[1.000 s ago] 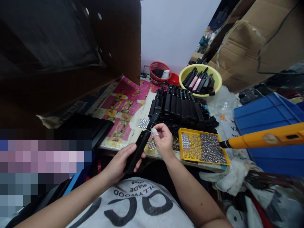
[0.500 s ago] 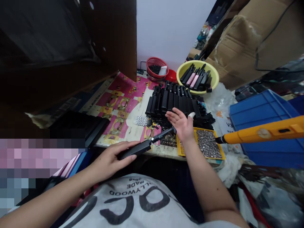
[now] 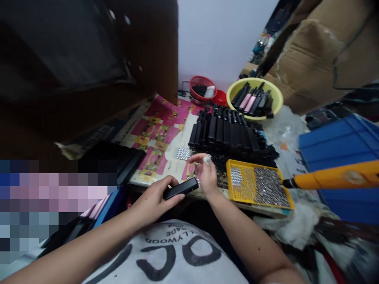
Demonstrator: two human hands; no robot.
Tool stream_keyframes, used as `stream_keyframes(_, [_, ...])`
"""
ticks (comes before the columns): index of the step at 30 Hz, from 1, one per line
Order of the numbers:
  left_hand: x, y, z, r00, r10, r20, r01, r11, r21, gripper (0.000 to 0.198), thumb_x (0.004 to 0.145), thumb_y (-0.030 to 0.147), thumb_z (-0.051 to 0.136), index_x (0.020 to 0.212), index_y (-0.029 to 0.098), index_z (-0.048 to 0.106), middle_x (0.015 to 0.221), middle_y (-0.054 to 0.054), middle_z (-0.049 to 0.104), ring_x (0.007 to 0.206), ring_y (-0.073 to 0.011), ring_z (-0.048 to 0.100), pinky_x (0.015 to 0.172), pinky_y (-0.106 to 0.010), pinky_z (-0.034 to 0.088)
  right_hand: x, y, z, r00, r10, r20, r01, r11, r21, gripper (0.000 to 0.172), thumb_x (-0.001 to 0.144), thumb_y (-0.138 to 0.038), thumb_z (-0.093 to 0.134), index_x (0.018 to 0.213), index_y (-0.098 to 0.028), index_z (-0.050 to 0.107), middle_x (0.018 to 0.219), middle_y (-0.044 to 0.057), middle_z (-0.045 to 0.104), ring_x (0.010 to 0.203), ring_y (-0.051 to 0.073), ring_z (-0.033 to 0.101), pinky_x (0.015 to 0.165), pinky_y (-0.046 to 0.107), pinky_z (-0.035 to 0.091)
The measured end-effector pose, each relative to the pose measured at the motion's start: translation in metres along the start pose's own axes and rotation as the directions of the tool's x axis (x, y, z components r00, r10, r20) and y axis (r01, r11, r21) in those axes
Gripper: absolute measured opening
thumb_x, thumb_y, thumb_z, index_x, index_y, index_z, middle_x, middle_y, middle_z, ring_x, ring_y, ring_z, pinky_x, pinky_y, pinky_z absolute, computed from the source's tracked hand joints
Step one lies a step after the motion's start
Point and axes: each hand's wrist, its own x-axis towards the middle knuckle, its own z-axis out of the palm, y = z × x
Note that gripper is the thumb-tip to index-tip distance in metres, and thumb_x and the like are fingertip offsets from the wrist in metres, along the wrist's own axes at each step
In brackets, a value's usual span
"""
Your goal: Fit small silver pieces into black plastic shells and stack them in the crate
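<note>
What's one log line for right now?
left hand: holds black oblong piece | right hand: near silver rectangular sheet | nearby: yellow rectangular plastic tray of silver pieces

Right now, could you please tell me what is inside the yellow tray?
The yellow tray holds a heap of small metal pieces toward the right and a shiny silver patch at left. Whatever lies beneath the heap is covered.
</note>
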Motion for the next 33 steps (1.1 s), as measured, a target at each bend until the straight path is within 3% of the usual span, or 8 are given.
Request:
stream_keyframes(4, [0.001, -0.057, -0.039, 0.938, 0.014, -0.346, 0.148, 0.886, 0.439, 0.027, 0.077, 0.045, 0.055, 0.085, 0.018, 0.054, 0.11, -0.014, 0.056, 0.104, -0.031, 0.05, 0.087, -0.04, 0.037, -0.003, 0.015, -0.013, 0.994, 0.02, -0.104, -0.013, 0.997, 0.072, 0.034, 0.09, -0.043, 0.036, 0.084, -0.018, 0.059, 0.082, 0.005, 0.064, 0.079, 0.016, 0.06, 0.076, 0.031, 0.047])
stream_keyframes(8, [0.016, -0.077, -0.067, 0.92, 0.012, -0.391, 0.226, 0.8, 0.555, 0.03, 0.074, 0.047, 0.058, 0.086, 0.02, 0.055, 0.112, -0.015, 0.055, 0.106, -0.0333, 0.048, 0.088, -0.041, 0.036, -0.014, 0.028, -0.03, 0.997, 0.064, -0.032, -0.064, 0.998, 0.002, 0.028, 0.089, -0.04, 0.041, 0.083, -0.019, 0.059, 0.08, 0.004, 0.063, 0.074, 0.016, 0.058, 0.071, 0.03, 0.047])
stream_keyframes(13, [0.098, -0.019, -0.041, 0.951, 0.165, -0.261, -0.11, 0.971, 0.213, 0.034, 0.077, 0.048, 0.054, 0.095, 0.02, 0.057, 0.096, -0.008, 0.061, 0.09, -0.0235, 0.056, 0.078, -0.031, 0.04, -0.023, 0.031, -0.041, 0.998, 0.042, 0.051, -0.034, 0.988, -0.148, 0.023, 0.087, -0.036, 0.045, 0.081, -0.02, 0.059, 0.078, 0.003, 0.063, 0.073, 0.017, 0.058, 0.069, 0.03, 0.047])
stream_keyframes(16, [0.154, 0.009, -0.016, 0.985, 0.052, -0.166, -0.043, 0.997, 0.06, 0.05, 0.063, 0.057, 0.065, 0.092, 0.017, 0.058, 0.094, -0.01, 0.061, 0.088, -0.0253, 0.056, 0.073, -0.031, 0.04, -0.027, 0.03, -0.046, 0.996, 0.02, 0.089, -0.001, 0.977, -0.213, 0.021, 0.087, -0.034, 0.045, 0.083, -0.02, 0.061, 0.078, 0.003, 0.064, 0.074, 0.018, 0.059, 0.069, 0.03, 0.047])
stream_keyframes(20, [0.194, 0.005, -0.002, 0.981, -0.071, -0.179, 0.073, 0.997, 0.007, 0.068, 0.034, 0.044, 0.083, 0.09, 0.016, 0.056, 0.097, -0.015, 0.061, 0.099, -0.0344, 0.052, 0.077, -0.034, 0.038, -0.035, 0.027, -0.054, 0.997, 0.017, 0.07, 0.0, 0.972, -0.236, 0.021, 0.087, -0.033, 0.045, 0.083, -0.02, 0.061, 0.076, 0.003, 0.062, 0.072, 0.017, 0.058, 0.066, 0.03, 0.047])
stream_keyframes(25, [0.202, -0.015, -0.011, 0.967, -0.226, -0.121, 0.195, 0.954, -0.227, 0.038, 0.044, 0.029, 0.077, 0.071, 0.018, 0.053, 0.07, -0.007, 0.061, 0.084, -0.0289, 0.059, 0.07, -0.033, 0.042, -0.039, 0.029, -0.054, 0.997, 0.05, 0.051, -0.039, 0.981, -0.19, 0.022, 0.088, -0.033, 0.044, 0.083, -0.019, 0.06, 0.076, 0.003, 0.062, 0.071, 0.016, 0.058, 0.065, 0.028, 0.047])
stream_keyframes(28, [0.198, -0.02, -0.018, 0.951, -0.31, -0.013, 0.272, 0.853, -0.446, 0.019, 0.058, 0.029, 0.062, 0.068, 0.017, 0.052, 0.06, -0.005, 0.058, 0.07, -0.023, 0.061, 0.064, -0.032, 0.047, -0.037, 0.029, -0.05, 0.996, 0.016, 0.089, 0.005, 0.973, -0.231, 0.021, 0.088, -0.031, 0.043, 0.083, -0.019, 0.06, 0.077, 0.003, 0.063, 0.073, 0.016, 0.059, 0.066, 0.027, 0.046])
stream_keyframes(33, [0.151, -0.017, -0.027, 0.957, -0.278, 0.087, 0.251, 0.636, -0.73, 0.015, 0.064, 0.024, 0.052, 0.076, 0.015, 0.054, 0.079, -0.008, 0.065, 0.081, -0.0175, 0.063, 0.075, -0.028, 0.051, -0.027, 0.022, -0.056, 0.976, -0.036, 0.215, 0.15, 0.826, -0.544, 0.018, 0.087, -0.023, 0.044, 0.09, -0.02, 0.062, 0.085, 0.004, 0.063, 0.08, 0.017, 0.058, 0.071, 0.028, 0.043])
